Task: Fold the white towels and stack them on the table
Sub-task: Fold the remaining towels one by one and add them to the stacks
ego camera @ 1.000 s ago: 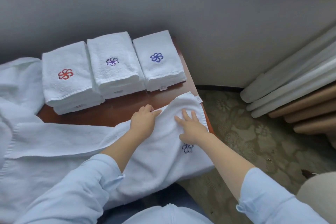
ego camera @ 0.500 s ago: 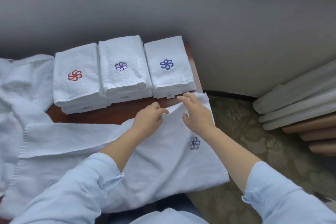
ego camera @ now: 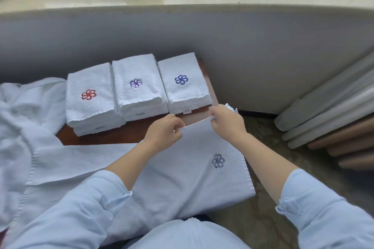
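A white towel point(ego camera: 182, 176) with a dark flower emblem lies spread over the near part of the brown table point(ego camera: 125, 133). My left hand point(ego camera: 164, 133) and my right hand point(ego camera: 226, 123) each pinch its far edge, lifted slightly off the table. Behind them stand three stacks of folded white towels: one with a red emblem point(ego camera: 91, 97), one with a purple emblem point(ego camera: 137, 87), one with a blue emblem point(ego camera: 182, 81).
A heap of unfolded white towels point(ego camera: 22, 127) lies at the left. A grey curved wall point(ego camera: 263, 56) rises behind the table. Rolled white and brown mats point(ego camera: 334, 119) lean at the right over patterned carpet point(ego camera: 267, 218).
Both hands moved from pressing on the towel to its far edge and now pinch and lift it. The camera tilted up, bringing the window sill into view.
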{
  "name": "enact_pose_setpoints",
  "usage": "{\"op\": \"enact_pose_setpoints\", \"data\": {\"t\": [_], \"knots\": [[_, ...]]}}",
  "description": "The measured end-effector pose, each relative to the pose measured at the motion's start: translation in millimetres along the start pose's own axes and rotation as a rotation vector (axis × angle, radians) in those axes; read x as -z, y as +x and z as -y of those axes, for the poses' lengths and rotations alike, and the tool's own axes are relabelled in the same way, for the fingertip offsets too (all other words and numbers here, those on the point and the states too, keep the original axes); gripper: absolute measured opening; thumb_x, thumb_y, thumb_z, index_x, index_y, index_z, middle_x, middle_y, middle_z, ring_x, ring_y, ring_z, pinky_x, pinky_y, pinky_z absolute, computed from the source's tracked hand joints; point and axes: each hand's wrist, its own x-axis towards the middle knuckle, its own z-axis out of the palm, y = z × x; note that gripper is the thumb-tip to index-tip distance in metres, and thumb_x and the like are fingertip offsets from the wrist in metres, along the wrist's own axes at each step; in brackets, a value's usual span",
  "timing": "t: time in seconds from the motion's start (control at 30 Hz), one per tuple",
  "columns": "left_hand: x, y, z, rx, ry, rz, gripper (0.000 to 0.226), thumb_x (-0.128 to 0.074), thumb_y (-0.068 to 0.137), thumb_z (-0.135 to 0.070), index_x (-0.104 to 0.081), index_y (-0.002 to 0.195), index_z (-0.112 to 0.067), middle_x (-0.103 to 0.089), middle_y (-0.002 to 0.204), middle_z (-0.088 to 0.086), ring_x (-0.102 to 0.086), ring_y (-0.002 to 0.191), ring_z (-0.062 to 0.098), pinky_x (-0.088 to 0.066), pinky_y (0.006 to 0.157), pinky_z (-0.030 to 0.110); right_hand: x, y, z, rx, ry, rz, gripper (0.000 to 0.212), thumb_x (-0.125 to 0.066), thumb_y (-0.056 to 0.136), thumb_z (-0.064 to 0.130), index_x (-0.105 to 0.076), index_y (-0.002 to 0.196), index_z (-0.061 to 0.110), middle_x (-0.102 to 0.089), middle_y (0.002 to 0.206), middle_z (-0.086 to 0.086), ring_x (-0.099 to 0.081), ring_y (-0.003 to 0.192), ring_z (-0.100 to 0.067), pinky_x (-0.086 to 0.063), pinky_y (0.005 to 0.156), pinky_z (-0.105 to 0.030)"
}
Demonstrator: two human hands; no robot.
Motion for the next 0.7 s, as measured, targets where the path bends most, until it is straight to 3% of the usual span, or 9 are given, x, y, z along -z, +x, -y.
{"op": "enact_pose_setpoints", "data": {"t": [0.1, 0.3, 0.43, 0.6, 0.7], "knots": [[-3.9, -6.7, -2.3, -0.032, 0.008, 0.028, 0.018, -0.06, 0.081, -0.017, -0.068, 0.095, -0.024, -0.053, 0.086, -0.011, -0.054, 0.076, 0.012, -0.045, 0.068, 0.031, 1.1, -18.6, -0.4, -0.023, -0.01, -0.024, 0.012, -0.049, 0.092, 0.012, -0.059, 0.094, 0.018, -0.042, 0.091, 0.011, -0.046, 0.075, -0.019, -0.034, 0.067, -0.03], [-20.7, -24.0, -6.0, -0.082, 0.026, 0.169, 0.018, -0.059, 0.081, -0.022, -0.064, 0.096, -0.03, -0.05, 0.082, -0.014, -0.053, 0.076, 0.009, -0.043, 0.066, 0.027, -0.1, -60.4, -4.0, -0.045, -0.088, 0.025, 0.015, -0.051, 0.088, 0.012, -0.063, 0.093, 0.019, -0.059, 0.101, 0.006, -0.055, 0.08, -0.021, -0.042, 0.065, -0.03], [-37.8, -33.5, -5.9, -0.103, 0.052, 0.249, 0.019, -0.059, 0.082, -0.025, -0.063, 0.099, -0.03, -0.049, 0.081, -0.015, -0.049, 0.076, 0.006, -0.028, 0.057, 0.012, -7.2, -81.7, -8.4, -0.08, -0.168, 0.125, 0.02, -0.051, 0.087, 0.008, -0.064, 0.098, 0.019, -0.061, 0.108, 0.005, -0.059, 0.089, -0.023, -0.047, 0.073, -0.031], [-54.7, -41.2, -5.4, -0.071, 0.061, 0.485, 0.027, -0.057, 0.083, -0.027, -0.062, 0.108, -0.036, -0.053, 0.085, -0.019, -0.05, 0.083, 0.004, -0.037, 0.066, 0.022, -21.0, -100.4, -14.0, -0.162, -0.215, 0.419, 0.025, -0.058, 0.089, 0.021, -0.065, 0.111, 0.029, -0.06, 0.117, 0.011, -0.061, 0.102, -0.016, -0.044, 0.075, -0.028], [-60.6, -45.0, -1.9, -0.062, 0.051, 0.438, 0.027, -0.056, 0.086, -0.028, -0.063, 0.11, -0.038, -0.055, 0.09, -0.02, -0.052, 0.084, 0.004, -0.038, 0.067, 0.023, -27.7, -106.6, -13.3, -0.184, -0.116, 0.356, 0.032, -0.056, 0.09, 0.033, -0.062, 0.122, 0.03, -0.06, 0.121, 0.011, -0.058, 0.108, -0.012, -0.043, 0.079, -0.027]]}}
